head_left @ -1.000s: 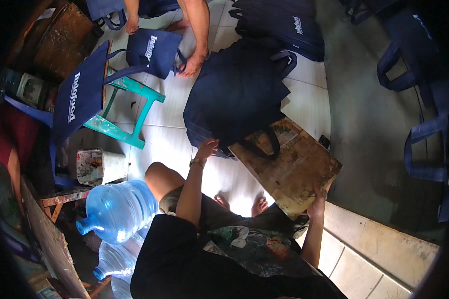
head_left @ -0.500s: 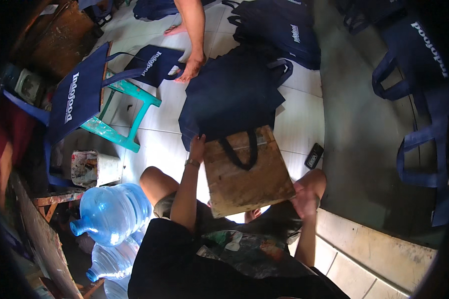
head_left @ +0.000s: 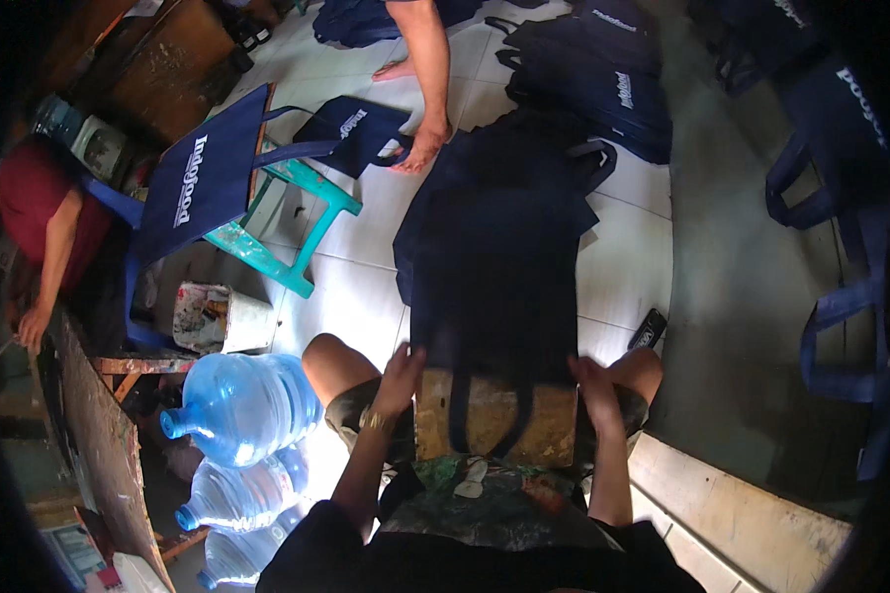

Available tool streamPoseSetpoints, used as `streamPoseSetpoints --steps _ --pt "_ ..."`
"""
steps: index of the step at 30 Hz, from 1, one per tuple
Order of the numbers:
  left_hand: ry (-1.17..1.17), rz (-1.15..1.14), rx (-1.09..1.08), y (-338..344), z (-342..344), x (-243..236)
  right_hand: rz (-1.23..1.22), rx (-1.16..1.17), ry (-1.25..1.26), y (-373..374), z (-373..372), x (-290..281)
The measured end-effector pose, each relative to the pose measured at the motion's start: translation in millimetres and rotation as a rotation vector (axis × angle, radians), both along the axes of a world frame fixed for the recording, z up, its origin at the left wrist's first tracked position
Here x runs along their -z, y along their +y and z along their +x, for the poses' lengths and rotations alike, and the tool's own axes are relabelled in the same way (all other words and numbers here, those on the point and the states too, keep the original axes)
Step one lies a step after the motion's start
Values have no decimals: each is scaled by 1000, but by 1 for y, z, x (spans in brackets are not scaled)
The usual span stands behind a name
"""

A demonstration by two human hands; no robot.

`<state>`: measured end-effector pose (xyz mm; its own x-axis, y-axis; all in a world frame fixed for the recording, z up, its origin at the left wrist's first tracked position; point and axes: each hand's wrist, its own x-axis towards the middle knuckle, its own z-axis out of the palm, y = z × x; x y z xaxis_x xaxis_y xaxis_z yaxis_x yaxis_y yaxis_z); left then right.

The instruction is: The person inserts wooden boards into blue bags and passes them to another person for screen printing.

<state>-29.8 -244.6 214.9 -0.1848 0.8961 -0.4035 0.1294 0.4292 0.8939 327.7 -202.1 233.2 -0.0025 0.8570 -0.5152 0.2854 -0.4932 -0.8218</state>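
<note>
So both hands are gripping the board point(head_left: 494, 420) on the lap: left hand point(head_left: 402, 368) on its left corner, right hand point(head_left: 593, 385) on the right, navy bag point(head_left: 494, 267) draped over its top.

You sit on a white tiled floor point(head_left: 623, 247) that carries a flat navy tote bag point(head_left: 494, 257) stretched out before you, more navy bags point(head_left: 603, 79) heaped beyond it, a teal stool point(head_left: 297, 212), blue water jugs point(head_left: 242, 405) and a small black device point(head_left: 649, 329).
</note>
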Motion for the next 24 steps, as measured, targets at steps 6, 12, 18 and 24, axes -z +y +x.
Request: streamPoseSetpoints --steps 6,12,18,24 --pt "38 -51 172 -118 18 -49 -34 69 103 -121 25 -49" --pt "-127 383 -227 -109 4 -73 247 -85 372 -67 -21 -37" --pt "-14 955 -922 -160 -45 -91 361 -557 659 24 -108 -111" --pt "30 1250 -1406 -223 -71 -264 675 -1069 1015 17 -301 -267"
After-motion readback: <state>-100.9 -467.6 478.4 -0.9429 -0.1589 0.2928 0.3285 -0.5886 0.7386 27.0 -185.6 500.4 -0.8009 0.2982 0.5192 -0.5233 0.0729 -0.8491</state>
